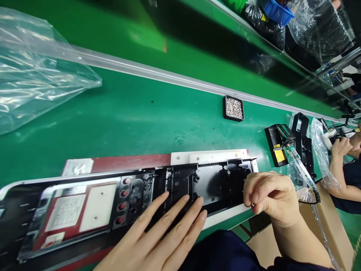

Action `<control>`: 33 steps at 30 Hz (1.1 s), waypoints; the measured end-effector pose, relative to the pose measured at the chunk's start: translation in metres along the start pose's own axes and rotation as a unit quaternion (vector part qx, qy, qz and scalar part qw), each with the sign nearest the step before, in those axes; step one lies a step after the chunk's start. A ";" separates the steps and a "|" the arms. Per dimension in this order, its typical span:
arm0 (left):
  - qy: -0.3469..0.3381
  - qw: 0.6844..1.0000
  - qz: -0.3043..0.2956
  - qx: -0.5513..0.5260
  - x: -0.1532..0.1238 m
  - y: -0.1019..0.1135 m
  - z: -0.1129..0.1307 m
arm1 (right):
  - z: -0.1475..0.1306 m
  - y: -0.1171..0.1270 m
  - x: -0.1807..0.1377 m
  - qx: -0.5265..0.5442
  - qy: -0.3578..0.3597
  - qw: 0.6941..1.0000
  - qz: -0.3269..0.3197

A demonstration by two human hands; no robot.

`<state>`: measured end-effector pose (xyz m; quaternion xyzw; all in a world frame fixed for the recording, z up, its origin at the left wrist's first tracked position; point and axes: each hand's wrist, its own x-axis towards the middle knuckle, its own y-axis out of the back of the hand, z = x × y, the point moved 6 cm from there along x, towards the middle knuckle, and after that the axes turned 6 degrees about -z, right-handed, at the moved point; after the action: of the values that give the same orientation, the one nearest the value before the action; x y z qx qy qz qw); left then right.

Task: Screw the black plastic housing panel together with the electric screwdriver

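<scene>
Black tray of screws (233,108) near the belt's rail, crumpled plastic bag (34,71) (far left)

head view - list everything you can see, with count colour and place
black panel: one, black, in a red and white fixture near the table edge
screw tray: one, black, full of silvery screws, far side of the green table
plastic bag: one, clear, far left
black holder: one, black with yellow label, right
co-worker's hand: one, far right
left hand: flat on the panel
right hand: curled at the panel's right end, pinching something small
</scene>
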<state>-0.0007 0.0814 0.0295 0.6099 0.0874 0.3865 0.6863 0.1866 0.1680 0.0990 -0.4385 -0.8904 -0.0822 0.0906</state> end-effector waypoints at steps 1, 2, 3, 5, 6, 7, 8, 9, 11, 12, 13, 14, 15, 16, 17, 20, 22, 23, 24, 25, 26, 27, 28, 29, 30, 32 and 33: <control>0.001 1.000 -0.001 0.000 0.000 0.000 0.000 | -0.002 -0.001 0.001 -0.009 0.004 1.000 0.000; 0.002 1.000 -0.004 0.000 0.001 0.000 0.000 | -0.004 -0.001 0.001 -0.032 0.010 0.999 -0.001; 0.005 1.000 -0.006 -0.002 0.001 0.001 0.000 | -0.007 -0.003 0.001 -0.069 0.016 0.997 -0.006; 0.013 1.000 -0.009 -0.006 0.001 0.002 0.001 | -0.013 -0.005 -0.001 -0.171 0.022 0.985 -0.022; 0.017 1.000 -0.008 -0.005 0.002 0.002 0.001 | -0.014 -0.007 -0.002 -0.225 0.020 0.974 -0.034; 0.018 1.000 -0.010 -0.004 0.002 0.003 0.002 | -0.015 -0.008 -0.005 -0.273 0.016 0.961 -0.047; 0.017 1.000 -0.012 -0.001 0.002 0.003 0.003 | -0.016 -0.010 -0.007 -0.312 0.008 0.948 -0.061; 0.016 1.000 -0.018 0.003 0.002 0.003 0.004 | -0.015 -0.011 -0.010 -0.345 0.002 0.935 -0.076; 0.009 0.999 -0.033 0.008 0.003 0.003 0.005 | -0.012 -0.013 -0.014 -0.390 -0.012 0.915 -0.104; 0.007 0.999 -0.037 0.009 0.003 0.003 0.005 | -0.009 -0.014 -0.016 -0.406 -0.020 0.906 -0.115; 0.007 0.999 -0.039 0.009 0.003 0.003 0.005 | -0.007 -0.014 -0.017 -0.420 -0.027 0.899 -0.124; 0.006 0.999 -0.038 0.008 0.002 0.004 0.005 | -0.005 -0.015 -0.017 -0.430 -0.033 0.893 -0.131; 0.003 0.999 -0.034 0.007 0.002 0.005 0.005 | -0.003 -0.015 -0.017 -0.438 -0.039 0.888 -0.134; 0.001 1.000 -0.031 0.007 0.002 0.005 0.005 | -0.001 -0.016 -0.017 -0.444 -0.044 0.884 -0.136; 0.001 1.000 -0.027 0.009 0.001 0.005 0.004 | -0.001 -0.016 -0.017 -0.451 -0.046 0.881 -0.137; 0.000 0.999 -0.033 0.010 -0.001 0.004 0.004 | -0.002 -0.017 -0.016 -0.473 -0.052 0.868 -0.139; 0.001 0.999 -0.038 0.010 -0.001 0.004 0.005 | -0.003 -0.018 -0.016 -0.488 -0.054 0.859 -0.144; 0.001 0.999 -0.038 0.010 -0.001 0.004 0.005 | -0.003 -0.018 -0.015 -0.492 -0.054 0.856 -0.148; 0.002 0.999 -0.040 0.011 0.000 0.004 0.006 | -0.003 -0.018 -0.015 -0.494 -0.055 0.855 -0.151; 0.004 0.999 -0.042 0.012 0.000 0.004 0.006 | -0.003 -0.018 -0.014 -0.493 -0.054 0.855 -0.152; 0.005 0.999 -0.044 0.011 0.000 0.005 0.006 | -0.003 -0.017 -0.013 -0.492 -0.051 0.855 -0.154; 0.004 0.999 -0.045 0.010 0.000 0.005 0.006 | -0.003 -0.017 -0.011 -0.491 -0.048 0.856 -0.154; 0.004 0.999 -0.046 0.009 0.000 0.004 0.006 | -0.002 -0.016 -0.010 -0.489 -0.045 0.857 -0.155; 0.002 0.999 -0.045 0.009 0.000 0.005 0.006 | -0.002 -0.016 -0.009 -0.488 -0.043 0.858 -0.156; 0.002 0.999 -0.043 0.007 0.000 0.005 0.006 | -0.001 -0.016 -0.008 -0.486 -0.043 0.858 -0.159; 0.000 0.999 -0.042 0.004 0.000 0.005 0.005 | 0.000 -0.017 -0.006 -0.480 -0.042 0.861 -0.163; -0.002 0.999 -0.044 0.002 0.000 0.004 0.005 | 0.000 -0.017 -0.006 -0.477 -0.043 0.863 -0.162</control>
<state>0.0001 0.0772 0.0346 0.6079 0.1131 0.3545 0.7014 0.1770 0.1531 0.0968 -0.2806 -0.8038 -0.4917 -0.1827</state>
